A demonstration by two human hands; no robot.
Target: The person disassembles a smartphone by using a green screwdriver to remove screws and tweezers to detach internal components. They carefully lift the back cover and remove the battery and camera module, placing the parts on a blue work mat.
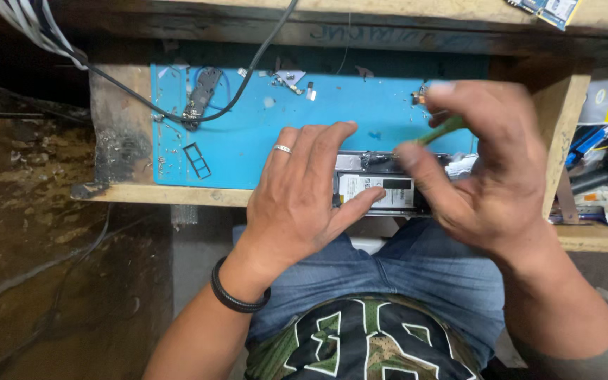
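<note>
- Denim lap nearest us; just past it the opened phone [381, 184] lies at the bench's front edge, on the blue mat [248, 134].
- Our left hand [302, 193] lies spread, pressing the phone flat; we judge steady pressure matters.
- Our right hand [483, 165] pinches a green tool [446, 129]; keep it shallow.
- Farthest, loose parts [290, 77] lie scattered.

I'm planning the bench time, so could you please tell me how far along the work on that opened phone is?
Done: the opened black phone shows its white battery, and small screws and parts lie on the blue silicone mat. In hand: the left hand steadies the phone; the right hand holds a thin green tool at its top edge. Left: the phone remains uncovered.
</note>
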